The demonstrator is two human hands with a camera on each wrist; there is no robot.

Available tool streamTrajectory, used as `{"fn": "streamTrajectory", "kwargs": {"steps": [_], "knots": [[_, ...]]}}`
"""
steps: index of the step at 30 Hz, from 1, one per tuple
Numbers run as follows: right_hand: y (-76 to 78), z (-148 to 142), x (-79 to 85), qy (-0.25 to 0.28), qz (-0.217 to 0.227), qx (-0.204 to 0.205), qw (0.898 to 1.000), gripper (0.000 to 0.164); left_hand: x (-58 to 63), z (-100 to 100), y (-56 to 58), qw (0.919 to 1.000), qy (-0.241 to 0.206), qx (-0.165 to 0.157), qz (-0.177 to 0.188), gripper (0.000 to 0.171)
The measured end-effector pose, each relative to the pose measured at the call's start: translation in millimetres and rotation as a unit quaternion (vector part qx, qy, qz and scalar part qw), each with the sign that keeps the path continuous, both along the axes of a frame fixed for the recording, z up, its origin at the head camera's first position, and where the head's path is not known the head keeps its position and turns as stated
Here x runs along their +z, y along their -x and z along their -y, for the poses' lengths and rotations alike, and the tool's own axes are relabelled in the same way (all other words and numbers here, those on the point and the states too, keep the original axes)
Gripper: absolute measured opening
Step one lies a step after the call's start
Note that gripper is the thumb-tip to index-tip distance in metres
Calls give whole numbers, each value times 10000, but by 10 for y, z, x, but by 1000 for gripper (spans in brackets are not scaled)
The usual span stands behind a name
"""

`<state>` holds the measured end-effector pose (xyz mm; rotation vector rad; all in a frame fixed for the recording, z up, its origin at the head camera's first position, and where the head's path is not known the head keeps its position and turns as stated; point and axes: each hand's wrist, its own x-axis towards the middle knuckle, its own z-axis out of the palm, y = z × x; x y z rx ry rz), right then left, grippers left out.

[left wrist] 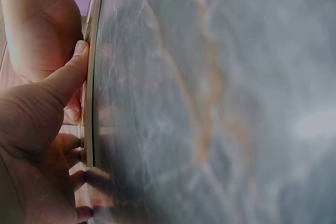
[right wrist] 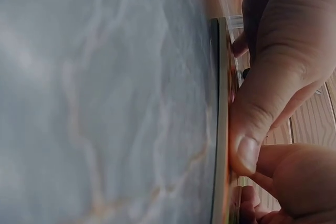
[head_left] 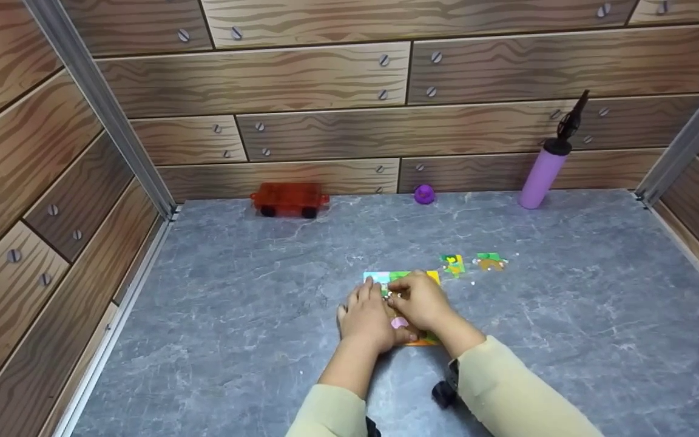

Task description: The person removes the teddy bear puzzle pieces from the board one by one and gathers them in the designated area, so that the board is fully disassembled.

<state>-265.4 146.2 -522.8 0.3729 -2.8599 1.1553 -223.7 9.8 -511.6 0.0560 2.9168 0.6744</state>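
A thin, colourful picture puzzle board (head_left: 433, 279) lies on the grey table, largely covered by both hands. My left hand (head_left: 366, 318) lies over its left part with fingers spread; the thumb (left wrist: 71, 69) presses on the near edge. Over the middle of the board, my right hand (head_left: 423, 303) has curled fingers with the tips pinching a small puzzle piece, mostly hidden under them. In the right wrist view the right hand (right wrist: 302, 182) sits below the left thumb (right wrist: 249, 148). Two loose puzzle pieces, one green and yellow (head_left: 454, 265), one green and brown (head_left: 491, 261), lie beyond the board.
Along the back wall stand a translucent red toy wagon (head_left: 290, 198), a small purple ball (head_left: 424, 194) and a purple hand pump (head_left: 543, 175) with a black top. Wood-patterned panels (head_left: 325, 79) enclose the table (head_left: 234, 315) at the back and sides.
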Motion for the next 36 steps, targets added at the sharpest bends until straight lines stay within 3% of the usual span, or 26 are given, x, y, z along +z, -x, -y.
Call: {"fn": "streamTrajectory", "kwargs": {"steps": [10, 28, 36], "knots": [[-3, 34, 12, 137, 89, -81, 9998, 21, -68, -13, 28, 9990, 97, 415, -90, 146], [-30, 90, -3, 634, 176, -633, 9958, 17, -25, 15, 10, 9988, 116, 459, -145, 143], [-41, 112, -31, 398, 96, -837, 9957, 11, -65, 18, 34, 9991, 18, 421, -73, 142]]}}
